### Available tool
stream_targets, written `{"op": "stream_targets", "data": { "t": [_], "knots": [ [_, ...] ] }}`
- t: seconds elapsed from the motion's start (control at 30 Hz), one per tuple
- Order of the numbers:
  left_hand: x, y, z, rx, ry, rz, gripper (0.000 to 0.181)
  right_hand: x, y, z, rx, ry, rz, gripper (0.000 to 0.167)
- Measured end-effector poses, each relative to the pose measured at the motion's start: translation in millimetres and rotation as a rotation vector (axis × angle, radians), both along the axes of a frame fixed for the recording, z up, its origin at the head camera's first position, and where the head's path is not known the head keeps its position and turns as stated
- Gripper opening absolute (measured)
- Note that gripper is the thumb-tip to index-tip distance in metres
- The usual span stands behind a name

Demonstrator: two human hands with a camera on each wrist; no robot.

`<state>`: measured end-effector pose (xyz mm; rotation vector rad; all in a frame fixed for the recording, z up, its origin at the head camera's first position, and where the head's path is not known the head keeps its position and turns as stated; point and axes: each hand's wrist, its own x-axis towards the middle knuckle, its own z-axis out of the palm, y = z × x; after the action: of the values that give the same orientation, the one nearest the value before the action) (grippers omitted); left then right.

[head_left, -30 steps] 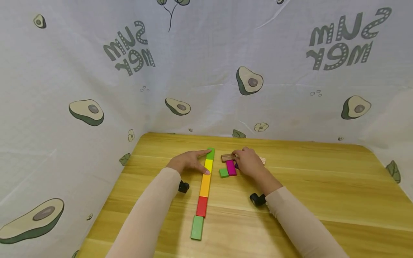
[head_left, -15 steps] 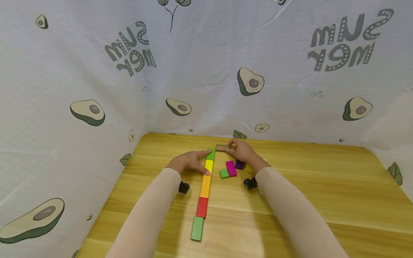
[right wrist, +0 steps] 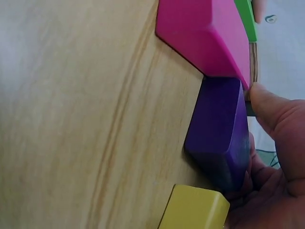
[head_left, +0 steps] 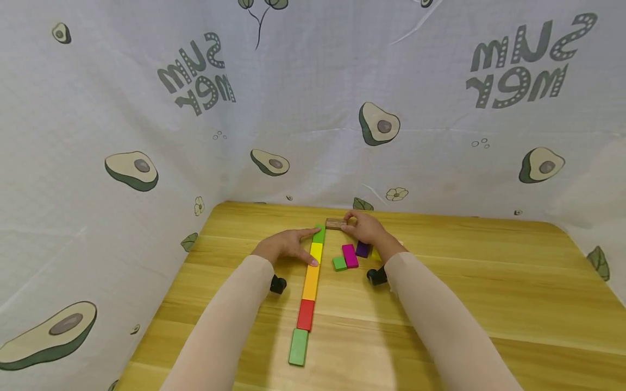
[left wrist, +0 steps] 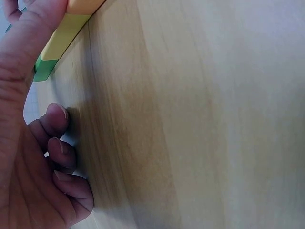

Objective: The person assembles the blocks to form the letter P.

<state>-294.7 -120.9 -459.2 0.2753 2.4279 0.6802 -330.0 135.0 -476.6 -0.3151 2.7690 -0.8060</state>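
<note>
A straight row of coloured blocks runs away from me: light green [head_left: 298, 347], red [head_left: 305, 315], orange [head_left: 310, 282], yellow [head_left: 316, 252] and a far green block [head_left: 318, 236]. My left hand [head_left: 286, 245] rests along it, index fingertip on the far green block and thumb by the yellow-orange joint. In the left wrist view its other fingers [left wrist: 62, 155] are bent beside the table. Between thumb and fingers, my right hand [head_left: 368, 228] pinches a brown wooden block [head_left: 335, 224] at its right end. The block's left end lies against the far green block's top right, touching or nearly so.
Right of the row lie a small green block [head_left: 339, 264], a magenta block [head_left: 350, 256] and a purple block [right wrist: 214, 119]. A yellow block [right wrist: 195, 207] sits partly under the right wrist. Behind the wooden table [head_left: 464, 282] hangs a printed white cloth [head_left: 313, 81].
My right hand has carried the brown block away from the magenta block, back and left to the row's far end, uncovering the purple block. The left hand stays put.
</note>
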Motion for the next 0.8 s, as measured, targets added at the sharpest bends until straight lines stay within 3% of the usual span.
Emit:
{"op": "stream_targets", "data": {
  "t": [0.23, 0.33, 0.57, 0.8],
  "knots": [
    [-0.7, 0.0, -1.2, -0.002, 0.0, -0.002, 0.104, 0.1, 6.6, -0.9, -0.085, -0.066, -0.02, 0.054],
    [-0.5, 0.6, -1.4, -0.001, 0.003, -0.004, 0.104, 2.5, 14.3, 0.2, -0.105, -0.058, -0.002, 0.055],
    [0.0, 1.3, -1.7, 0.003, 0.004, -0.002, 0.103, 12.4, 39.5, 9.5, -0.071, -0.059, 0.134, 0.032],
    [0.1, 1.3, -1.1, -0.012, -0.002, 0.006, 0.103, 20.1, 56.6, 16.8, 0.01, -0.067, 0.293, 0.04]
  ]
}}
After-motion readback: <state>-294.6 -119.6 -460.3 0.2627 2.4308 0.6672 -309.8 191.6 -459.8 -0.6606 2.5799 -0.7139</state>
